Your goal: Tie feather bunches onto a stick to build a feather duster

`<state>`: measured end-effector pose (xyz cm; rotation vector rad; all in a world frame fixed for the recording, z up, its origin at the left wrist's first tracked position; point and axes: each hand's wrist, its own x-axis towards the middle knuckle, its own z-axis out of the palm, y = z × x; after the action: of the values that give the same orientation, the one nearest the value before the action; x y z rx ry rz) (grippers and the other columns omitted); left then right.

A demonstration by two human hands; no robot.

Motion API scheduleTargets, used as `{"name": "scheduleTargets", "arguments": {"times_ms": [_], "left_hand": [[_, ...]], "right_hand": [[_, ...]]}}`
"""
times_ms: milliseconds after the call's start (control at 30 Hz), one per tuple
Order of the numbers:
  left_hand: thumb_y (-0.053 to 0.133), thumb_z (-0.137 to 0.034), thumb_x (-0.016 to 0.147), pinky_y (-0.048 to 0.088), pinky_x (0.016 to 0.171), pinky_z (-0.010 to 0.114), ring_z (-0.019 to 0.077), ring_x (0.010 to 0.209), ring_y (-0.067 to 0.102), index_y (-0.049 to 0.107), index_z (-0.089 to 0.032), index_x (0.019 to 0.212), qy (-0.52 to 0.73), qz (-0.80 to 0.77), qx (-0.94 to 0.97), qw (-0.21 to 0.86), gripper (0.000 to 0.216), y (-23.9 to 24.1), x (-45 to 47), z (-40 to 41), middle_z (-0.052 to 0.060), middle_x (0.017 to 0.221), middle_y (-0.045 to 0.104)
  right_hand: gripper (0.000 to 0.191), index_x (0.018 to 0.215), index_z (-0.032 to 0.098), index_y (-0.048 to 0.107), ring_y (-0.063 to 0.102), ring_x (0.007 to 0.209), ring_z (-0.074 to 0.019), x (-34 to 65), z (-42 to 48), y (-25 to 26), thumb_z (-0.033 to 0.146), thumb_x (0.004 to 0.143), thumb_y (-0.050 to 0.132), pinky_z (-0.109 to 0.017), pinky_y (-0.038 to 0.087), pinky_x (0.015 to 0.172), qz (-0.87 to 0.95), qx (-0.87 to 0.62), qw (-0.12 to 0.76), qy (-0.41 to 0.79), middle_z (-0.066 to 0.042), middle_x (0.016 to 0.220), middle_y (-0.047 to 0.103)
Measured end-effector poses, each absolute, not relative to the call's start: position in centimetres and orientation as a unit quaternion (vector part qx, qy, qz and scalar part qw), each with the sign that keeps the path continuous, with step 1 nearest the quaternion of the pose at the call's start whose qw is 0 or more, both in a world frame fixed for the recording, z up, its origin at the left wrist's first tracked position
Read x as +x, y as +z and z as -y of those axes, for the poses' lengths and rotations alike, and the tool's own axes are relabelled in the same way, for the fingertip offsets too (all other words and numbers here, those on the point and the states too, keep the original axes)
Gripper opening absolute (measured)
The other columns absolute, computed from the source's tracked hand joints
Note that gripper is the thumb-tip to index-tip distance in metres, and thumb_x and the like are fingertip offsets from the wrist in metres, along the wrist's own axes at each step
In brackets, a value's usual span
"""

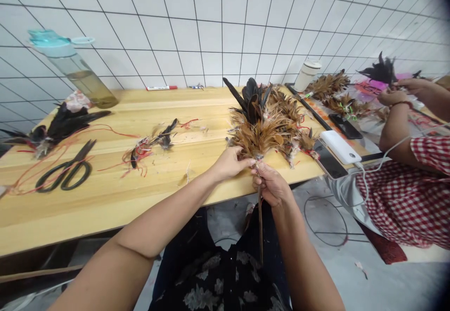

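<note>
Two hands share the work at the tabletop (105, 193) edge: our left hand (230, 162) pinches the brown feathers (262, 132) at their base, our right hand (270, 184) is closed round the stick (260, 226), so we judge steady pressure keeps them from slipping.

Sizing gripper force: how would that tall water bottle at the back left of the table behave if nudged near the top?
The water bottle is tall and narrow and only about a third full, so a nudge near the cap would probably tip it rather than slide it. The smooth clear wall looks slippery. Once down, its round body would likely roll on the wooden table.
</note>
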<state>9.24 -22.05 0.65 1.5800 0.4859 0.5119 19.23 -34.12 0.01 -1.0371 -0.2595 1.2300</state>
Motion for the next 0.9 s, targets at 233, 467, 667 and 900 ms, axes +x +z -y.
{"name": "scheduleTargets", "arguments": {"times_ms": [233, 467, 667, 900], "left_hand": [[0.063, -0.025, 0.076, 0.051, 0.081, 0.032, 0.0218, 0.086, 0.065, 0.066, -0.011, 0.088, 0.244, -0.162, 0.793, 0.534, 0.018, 1.7, 8.5, 22.2, 0.010, 0.090, 0.070], [0.070, -0.034, 0.072, 0.050, 0.071, 0.029, 0.0197, 0.076, 0.062, 0.063, -0.013, 0.085, 0.251, -0.155, 0.770, 0.565, 0.025, 1.5, 8.0, 22.8, 0.007, 0.079, 0.067], [0.074, -0.031, 0.066, 0.050, 0.079, 0.032, 0.0194, 0.083, 0.064, 0.063, -0.012, 0.087, 0.248, -0.192, 0.657, 0.685, 0.030, 1.3, 8.2, 23.4, 0.007, 0.087, 0.070], [0.080, -0.033, 0.061, 0.050, 0.077, 0.030, 0.0167, 0.075, 0.065, 0.062, -0.012, 0.086, 0.221, -0.177, 0.593, 0.753, 0.036, 0.9, 8.4, 23.7, 0.004, 0.080, 0.069]], "right_hand": [[0.038, 0.073, 0.015, 0.067, 0.044, 0.048, -0.0055, 19.3, 34.9, 0.6, 0.046, 0.058, 0.083, -0.020, 0.020, 0.041, 0.209, -0.534, 0.649, 0.500, 0.000, 0.067, 0.062], [0.034, 0.060, 0.016, 0.067, 0.045, 0.053, -0.0086, 19.1, 35.2, 1.0, 0.049, 0.065, 0.077, -0.021, 0.032, 0.048, 0.273, -0.580, 0.614, 0.460, -0.001, 0.058, 0.057], [0.036, 0.056, 0.017, 0.065, 0.044, 0.051, -0.0090, 18.8, 35.1, 1.2, 0.050, 0.065, 0.077, -0.022, 0.032, 0.048, 0.289, -0.578, 0.612, 0.457, -0.001, 0.057, 0.057], [0.041, 0.054, 0.017, 0.059, 0.040, 0.049, -0.0074, 18.5, 35.0, 0.6, 0.052, 0.060, 0.080, -0.022, 0.028, 0.047, 0.263, -0.550, 0.628, 0.484, 0.001, 0.054, 0.051]]}}
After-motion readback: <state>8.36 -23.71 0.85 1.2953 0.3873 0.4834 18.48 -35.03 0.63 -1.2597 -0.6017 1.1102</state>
